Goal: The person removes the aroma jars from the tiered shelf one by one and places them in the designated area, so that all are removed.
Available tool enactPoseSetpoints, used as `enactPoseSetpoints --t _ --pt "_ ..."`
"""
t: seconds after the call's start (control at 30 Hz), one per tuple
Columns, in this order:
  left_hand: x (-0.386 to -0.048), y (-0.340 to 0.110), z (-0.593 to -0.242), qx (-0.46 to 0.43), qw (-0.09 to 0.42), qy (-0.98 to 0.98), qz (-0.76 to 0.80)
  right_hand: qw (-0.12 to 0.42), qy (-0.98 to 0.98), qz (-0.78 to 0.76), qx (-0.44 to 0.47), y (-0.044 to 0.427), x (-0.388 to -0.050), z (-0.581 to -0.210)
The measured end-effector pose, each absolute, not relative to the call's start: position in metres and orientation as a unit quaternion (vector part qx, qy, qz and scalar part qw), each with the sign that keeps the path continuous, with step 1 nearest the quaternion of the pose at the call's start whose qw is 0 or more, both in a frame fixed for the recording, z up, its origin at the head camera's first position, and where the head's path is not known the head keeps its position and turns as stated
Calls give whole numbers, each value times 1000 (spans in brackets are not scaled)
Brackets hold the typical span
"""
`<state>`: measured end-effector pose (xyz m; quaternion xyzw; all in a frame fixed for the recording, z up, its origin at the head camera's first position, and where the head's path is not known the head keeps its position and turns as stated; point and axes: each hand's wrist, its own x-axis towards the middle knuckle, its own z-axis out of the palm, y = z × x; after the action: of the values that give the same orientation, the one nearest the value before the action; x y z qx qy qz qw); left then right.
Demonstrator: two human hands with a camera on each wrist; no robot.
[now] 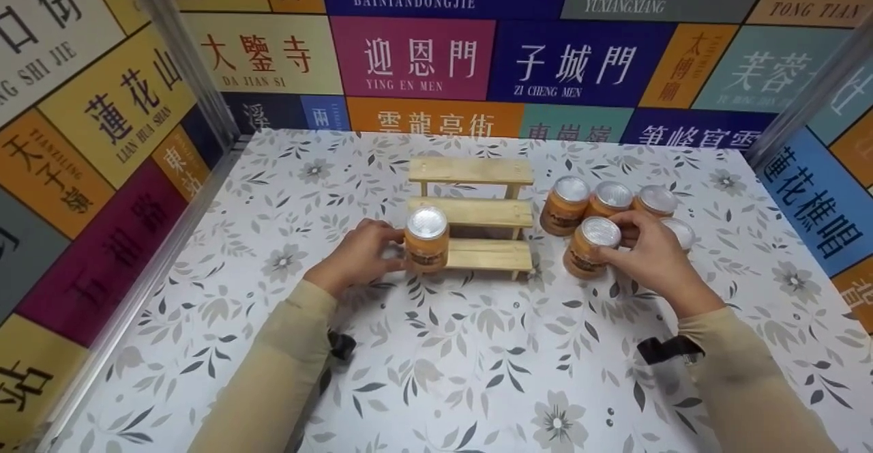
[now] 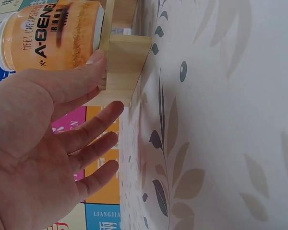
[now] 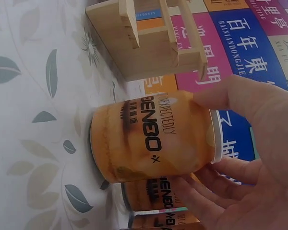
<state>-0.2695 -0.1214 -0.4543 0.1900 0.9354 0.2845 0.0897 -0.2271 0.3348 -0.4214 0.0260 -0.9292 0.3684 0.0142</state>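
Note:
An orange can (image 1: 427, 240) with a silver lid and dark lettering stands on the lowest step at the left end of a small three-step wooden shelf (image 1: 490, 254). Beside that can is my left hand (image 1: 365, 252), its fingers spread and fairly straight; in the left wrist view the thumb (image 2: 81, 76) lies along the can's lower side. My right hand (image 1: 651, 252) holds another orange can (image 1: 592, 248) between thumb and fingers, right of the shelf. The right wrist view shows this can (image 3: 149, 136) close up, its base just at or above the table; contact cannot be told.
Several more matching cans (image 1: 565, 206) stand grouped behind the right hand, one partly hidden by it. A white table (image 1: 436, 364) with a leaf print lies under everything. Panels (image 1: 412, 57) with coloured lettering enclose the back and sides.

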Motion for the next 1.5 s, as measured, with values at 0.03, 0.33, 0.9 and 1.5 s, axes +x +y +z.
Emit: enactPoseSetpoints --t 0.03,0.33,0.9,1.5 --pt "-270 -122 -454 191 89 936 284 15 -932 361 27 335 -227 -420" --pt "-267 -122 -452 198 83 933 288 40 -954 291 57 336 -229 -414" --pt "-268 -121 -454 188 89 933 295 94 -973 200 59 348 -229 -417" --pt "-269 -119 -455 192 78 936 286 139 -961 222 87 353 -230 -414"
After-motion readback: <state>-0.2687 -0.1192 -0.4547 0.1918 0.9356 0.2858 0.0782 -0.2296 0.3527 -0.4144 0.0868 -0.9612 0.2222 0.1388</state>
